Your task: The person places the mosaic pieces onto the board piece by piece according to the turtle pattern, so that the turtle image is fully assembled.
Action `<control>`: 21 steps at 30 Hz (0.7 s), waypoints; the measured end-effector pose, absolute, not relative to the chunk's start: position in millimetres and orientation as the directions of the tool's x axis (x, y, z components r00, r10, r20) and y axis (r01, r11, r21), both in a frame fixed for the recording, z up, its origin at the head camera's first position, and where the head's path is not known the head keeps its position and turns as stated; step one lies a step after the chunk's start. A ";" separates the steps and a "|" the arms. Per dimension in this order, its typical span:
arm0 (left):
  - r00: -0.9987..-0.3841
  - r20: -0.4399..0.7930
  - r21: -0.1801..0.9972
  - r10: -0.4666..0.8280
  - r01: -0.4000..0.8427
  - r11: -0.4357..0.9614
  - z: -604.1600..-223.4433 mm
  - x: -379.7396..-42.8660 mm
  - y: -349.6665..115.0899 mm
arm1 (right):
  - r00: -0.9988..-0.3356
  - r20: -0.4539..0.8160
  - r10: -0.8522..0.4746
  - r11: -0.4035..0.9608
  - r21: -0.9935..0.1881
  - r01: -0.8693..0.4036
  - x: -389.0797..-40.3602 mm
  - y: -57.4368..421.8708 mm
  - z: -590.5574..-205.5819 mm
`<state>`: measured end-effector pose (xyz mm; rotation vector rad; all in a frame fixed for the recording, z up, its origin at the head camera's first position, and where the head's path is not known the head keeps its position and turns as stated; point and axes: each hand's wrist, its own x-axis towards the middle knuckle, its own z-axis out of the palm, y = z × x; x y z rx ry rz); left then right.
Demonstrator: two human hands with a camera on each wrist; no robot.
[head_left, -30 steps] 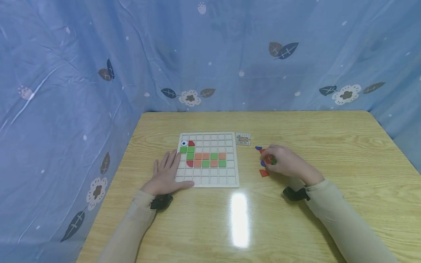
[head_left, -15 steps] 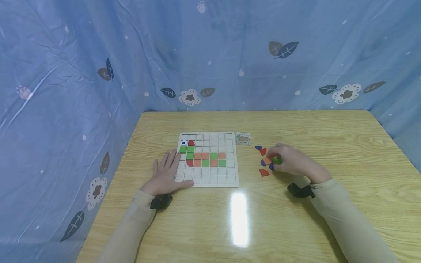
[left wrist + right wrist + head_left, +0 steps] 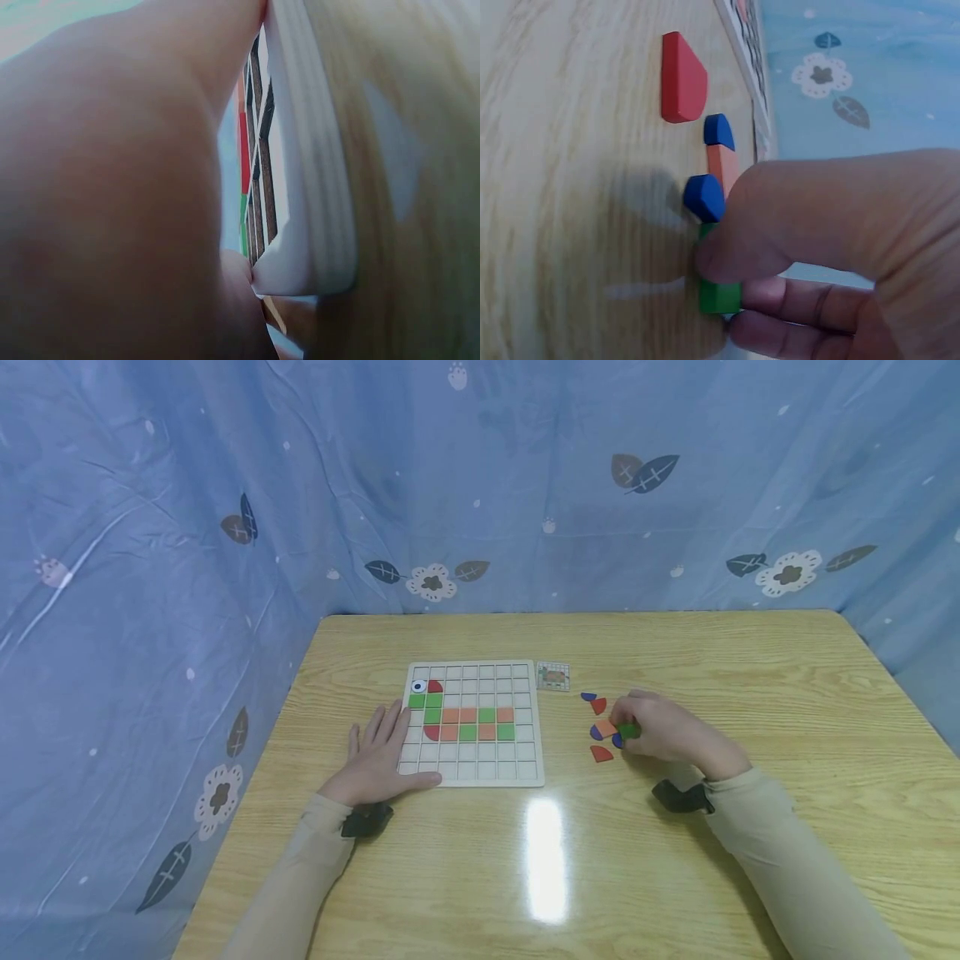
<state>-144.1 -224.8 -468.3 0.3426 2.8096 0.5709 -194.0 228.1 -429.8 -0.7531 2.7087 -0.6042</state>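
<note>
A white grid board (image 3: 468, 764) carries green, orange and red pieces and a round eye piece (image 3: 418, 687), set in a bent row. My left hand (image 3: 378, 764) rests with spread fingers at the board's left edge and lower left corner; its wrist view shows the board's rim (image 3: 319, 187) close by. To the right of the board, my right hand (image 3: 667, 733) pinches a green block (image 3: 720, 292) between thumb and fingers, low over the table. Beside it lie an orange block (image 3: 605, 727) and two blue rounded pieces, one of them (image 3: 705, 197) close to the thumb.
A small picture card (image 3: 553, 677) lies against the board's upper right side. Two red quarter-round pieces, one nearer (image 3: 602, 753) and one farther (image 3: 598, 706), flank the pile, with a blue half-round (image 3: 588, 697) behind. A blue curtain (image 3: 510, 485) hangs behind the table (image 3: 750, 677).
My right hand has shifted right, away from the orange and blue pieces, to the green block. The farther red piece has come into view. My left hand stays put.
</note>
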 end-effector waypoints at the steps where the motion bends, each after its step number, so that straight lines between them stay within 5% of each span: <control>1: -0.940 -0.201 0.410 0.276 0.175 0.895 -468.0 -144.0 -224.7 | -0.832 -0.135 -0.537 0.779 -0.457 -0.429 -193.8 227.8 -430.0; 21: -0.939 -0.208 0.406 0.275 0.173 0.897 -468.7 -144.1 -225.7 | -0.845 -0.022 -0.534 0.750 -0.473 -0.462 -195.8 226.0 -435.7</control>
